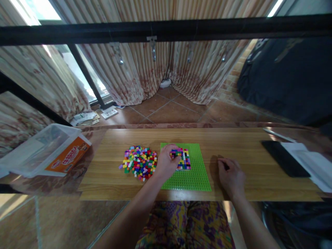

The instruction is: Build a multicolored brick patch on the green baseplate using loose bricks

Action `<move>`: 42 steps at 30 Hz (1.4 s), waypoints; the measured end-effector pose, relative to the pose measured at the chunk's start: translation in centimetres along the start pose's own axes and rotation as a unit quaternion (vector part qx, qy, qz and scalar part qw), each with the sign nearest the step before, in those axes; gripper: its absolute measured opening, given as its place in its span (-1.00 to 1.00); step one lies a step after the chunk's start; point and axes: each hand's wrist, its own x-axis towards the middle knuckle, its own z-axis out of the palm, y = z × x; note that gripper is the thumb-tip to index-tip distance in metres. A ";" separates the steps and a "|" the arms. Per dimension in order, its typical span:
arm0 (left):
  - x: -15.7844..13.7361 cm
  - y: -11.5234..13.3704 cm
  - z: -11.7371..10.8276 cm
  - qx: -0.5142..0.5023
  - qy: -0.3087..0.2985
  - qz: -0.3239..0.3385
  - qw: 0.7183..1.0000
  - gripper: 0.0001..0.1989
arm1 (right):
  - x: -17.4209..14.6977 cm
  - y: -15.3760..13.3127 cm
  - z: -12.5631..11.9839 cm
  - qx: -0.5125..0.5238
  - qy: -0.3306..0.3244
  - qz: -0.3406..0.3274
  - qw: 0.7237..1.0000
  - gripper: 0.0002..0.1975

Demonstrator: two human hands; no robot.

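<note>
My left hand (167,162) reaches over the left part of a green studded baseplate (195,181). Its thumb and fingers curl together at the left side of a multicoloured patch of small toy bricks (185,159) on that baseplate. Whatever lies between those fingertips is too small or hidden to make out. To the left of this hand, a pile of loose bricks (140,160) in many colours lies on the wooden table. My right hand (232,177) rests on the table right of the baseplate, its fingers curled in a loose fist with nothing visible in them.
A clear plastic box (38,147) with an orange label stands left of the wooden table (103,166). At the table's right end lie a black flat object (285,158) and white sheets (317,173). A dark horizontal bar (171,30) crosses in front of striped curtains (135,76).
</note>
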 end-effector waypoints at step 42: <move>-5.1 -4.7 -10.9 0.347 0.086 -0.069 0.931 -0.91 | -0.1 0.0 -0.4 -0.027 -0.015 0.015 0.999 -0.72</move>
